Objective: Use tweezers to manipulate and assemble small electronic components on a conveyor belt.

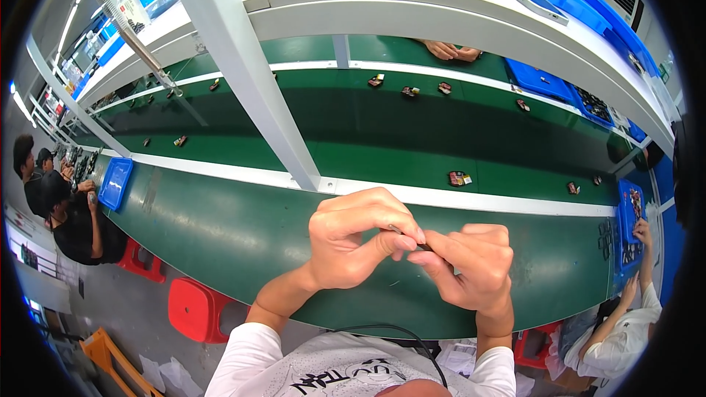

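Above the green workbench, both of my hands meet fingertip to fingertip. My left hand pinches one end of a small, thin dark piece between thumb and forefinger. The other end sits in the pinch of my right hand. Fingers cover most of the piece, so its kind cannot be made out. A slim dark tip sticks out beside my left thumb.
Beyond a white rail, small dark-and-red parts lie on a green conveyor. A white post rises at left of centre, under a white shelf. Blue trays stand at both ends. Co-workers sit left and right; red stools are below.
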Demonstrator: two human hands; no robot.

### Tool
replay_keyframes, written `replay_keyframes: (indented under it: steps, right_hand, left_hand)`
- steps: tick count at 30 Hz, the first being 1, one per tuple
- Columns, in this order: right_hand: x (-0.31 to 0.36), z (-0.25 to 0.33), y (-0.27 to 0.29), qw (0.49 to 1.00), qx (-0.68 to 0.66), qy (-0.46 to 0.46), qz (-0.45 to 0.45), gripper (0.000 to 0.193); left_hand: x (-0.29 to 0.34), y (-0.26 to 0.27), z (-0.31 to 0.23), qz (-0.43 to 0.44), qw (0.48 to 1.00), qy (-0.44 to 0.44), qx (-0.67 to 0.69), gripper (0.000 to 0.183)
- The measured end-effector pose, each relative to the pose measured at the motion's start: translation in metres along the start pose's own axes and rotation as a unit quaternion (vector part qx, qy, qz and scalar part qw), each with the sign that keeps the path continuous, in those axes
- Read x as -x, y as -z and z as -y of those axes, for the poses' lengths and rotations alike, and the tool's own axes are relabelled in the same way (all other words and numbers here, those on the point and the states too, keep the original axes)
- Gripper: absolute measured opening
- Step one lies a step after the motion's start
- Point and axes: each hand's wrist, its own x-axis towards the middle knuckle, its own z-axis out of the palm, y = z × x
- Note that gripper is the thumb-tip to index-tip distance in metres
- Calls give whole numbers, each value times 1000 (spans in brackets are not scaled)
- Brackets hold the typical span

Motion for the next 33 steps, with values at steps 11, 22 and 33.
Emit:
replay_keyframes:
  steps: [11, 22, 33]
  right_hand:
    - [0, 1, 1, 1000, 7, 5, -7, 22]
    - [-2, 1, -7, 999, 34, 25, -12, 21]
    - [5, 1, -4, 997, 71, 8, -12, 13]
  left_hand:
    - [0, -2, 1, -4, 1000, -5, 8, 4]
    - [2, 5, 0, -28, 997, -47, -48, 11]
    - [2, -4, 5, -23, 1000, -14, -14, 8]
